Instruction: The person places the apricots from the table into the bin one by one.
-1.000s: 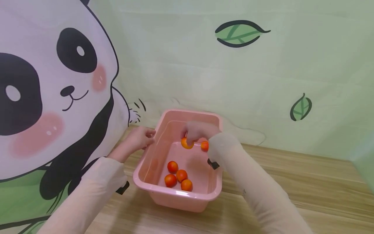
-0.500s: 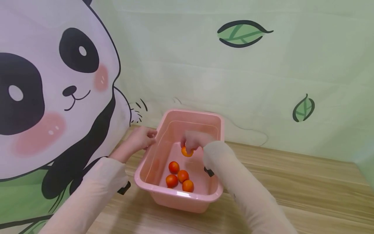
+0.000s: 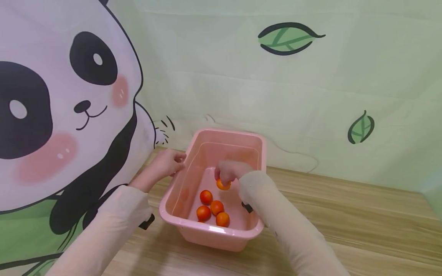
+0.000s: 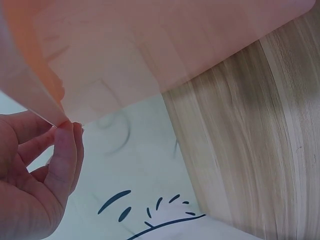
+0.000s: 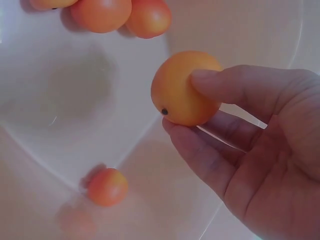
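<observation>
In the head view, a pink plastic basin stands on the table with several round orange-red fruits near its front end. My left hand pinches the basin's left rim; the left wrist view shows thumb and fingertips on its edge. Inside the basin, my right hand holds a round orange fruit with a small black spot, gripped between thumb and fingers above the floor. A lone fruit lies in a corner in the right wrist view; in the head view the right hand and sleeve hide it.
The wood-grain table extends to the right of the basin. Behind it hangs a pale green cloth printed with a panda and leaves, close to the basin's back end.
My right hand has moved toward the front of the basin and lower, carrying the orange fruit. The lone fruit has gone out of sight behind it. The left hand stays on the rim.
</observation>
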Available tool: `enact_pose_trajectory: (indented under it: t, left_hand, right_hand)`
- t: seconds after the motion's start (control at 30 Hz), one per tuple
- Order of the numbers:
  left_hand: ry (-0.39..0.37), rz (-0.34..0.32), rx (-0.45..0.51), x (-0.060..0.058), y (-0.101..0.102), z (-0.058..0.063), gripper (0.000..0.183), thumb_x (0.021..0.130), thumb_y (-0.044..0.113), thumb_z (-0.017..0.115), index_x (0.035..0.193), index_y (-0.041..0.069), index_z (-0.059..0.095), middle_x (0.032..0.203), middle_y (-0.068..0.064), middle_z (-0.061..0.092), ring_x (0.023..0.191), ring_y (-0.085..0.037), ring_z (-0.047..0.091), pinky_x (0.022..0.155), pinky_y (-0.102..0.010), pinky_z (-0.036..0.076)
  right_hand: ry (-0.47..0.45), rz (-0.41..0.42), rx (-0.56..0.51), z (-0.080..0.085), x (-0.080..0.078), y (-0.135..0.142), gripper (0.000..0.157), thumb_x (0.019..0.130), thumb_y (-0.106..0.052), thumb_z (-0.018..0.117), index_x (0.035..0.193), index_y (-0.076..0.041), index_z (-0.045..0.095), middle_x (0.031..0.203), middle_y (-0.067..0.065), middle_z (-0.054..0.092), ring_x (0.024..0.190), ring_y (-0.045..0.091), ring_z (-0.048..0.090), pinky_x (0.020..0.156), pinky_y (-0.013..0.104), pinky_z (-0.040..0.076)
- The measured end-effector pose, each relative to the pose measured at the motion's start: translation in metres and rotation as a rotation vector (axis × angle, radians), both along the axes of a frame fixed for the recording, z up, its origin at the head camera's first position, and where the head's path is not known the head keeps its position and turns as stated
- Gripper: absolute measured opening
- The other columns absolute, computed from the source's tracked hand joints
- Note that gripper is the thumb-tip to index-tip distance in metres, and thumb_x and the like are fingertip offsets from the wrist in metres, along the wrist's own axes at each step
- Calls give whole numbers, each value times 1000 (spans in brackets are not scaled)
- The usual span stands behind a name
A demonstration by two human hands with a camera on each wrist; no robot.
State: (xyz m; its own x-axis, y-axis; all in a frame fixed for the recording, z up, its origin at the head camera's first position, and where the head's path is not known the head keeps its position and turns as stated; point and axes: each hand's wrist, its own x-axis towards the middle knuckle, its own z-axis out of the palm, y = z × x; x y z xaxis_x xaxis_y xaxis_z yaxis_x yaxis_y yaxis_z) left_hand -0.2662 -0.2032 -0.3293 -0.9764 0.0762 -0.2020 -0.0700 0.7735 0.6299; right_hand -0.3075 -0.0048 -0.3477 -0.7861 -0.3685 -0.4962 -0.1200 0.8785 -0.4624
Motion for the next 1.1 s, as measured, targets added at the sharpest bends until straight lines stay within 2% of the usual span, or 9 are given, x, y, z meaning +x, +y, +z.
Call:
enact_pose_trajectory:
  t: [0.2,0.5,0.6,0.83,0.9,0.97,1.07,1.1]
  left_hand:
    - [-12,7,-6,-1,0,0,40,87,11,50,127,6,48,117,-16,57,87,-22,61,72,-32,54]
    - [-1,-6,-6,-2,2,-2,40,87,11,50,127,5,48,118,-17,56,87,-22,61,71,-31,54]
    - [-3,-12,-6,-2,2,-2,40,87,11,50,126,5,49,117,-17,57,87,-22,61,71,-31,54]
    - [15,-20,-7,-2,0,0,40,87,9,49,126,2,48,114,-18,58,85,-22,61,71,-31,54]
    - [16,-23,-11,-2,-1,-1,40,87,9,49,126,2,48,114,-18,58,85,-22,61,71,-31,54]
    - [8,-11,-16,-3,-1,-2,40,87,10,49,126,4,48,114,-17,58,85,-21,61,72,-31,54]
    - [-4,-9,-19,-5,0,-3,40,87,10,49,127,4,47,114,-17,58,84,-21,61,72,-31,54]
    - [-9,-7,-21,-5,-1,-3,40,88,10,49,127,4,47,114,-17,58,83,-20,61,72,-31,54]
  right_hand:
    - [15,36,29,3,5,-1,26,71,-6,69,88,-24,61,95,-1,55,92,19,47,76,35,49]
    - [-19,0,45,-8,-4,1,31,68,-5,71,88,-26,60,98,0,53,94,21,45,75,38,50]
    - [-27,10,59,-6,-6,0,31,68,-7,72,89,-27,60,99,-1,52,95,21,45,72,36,50]
    - [44,88,103,22,-5,-2,29,68,-13,73,86,-32,61,99,-3,51,93,21,47,59,31,51]
    - [20,7,63,32,-2,0,30,66,-14,73,86,-33,62,101,-4,49,95,22,45,58,35,50]
    - [31,-5,47,41,2,4,30,66,-16,73,86,-35,61,103,-6,48,97,22,43,60,36,49]
    - [73,50,45,52,7,10,29,68,-16,72,89,-33,61,103,-8,49,97,19,43,65,34,49]
    - [97,100,58,54,8,12,30,69,-16,72,91,-33,60,103,-8,50,96,18,44,66,32,49]
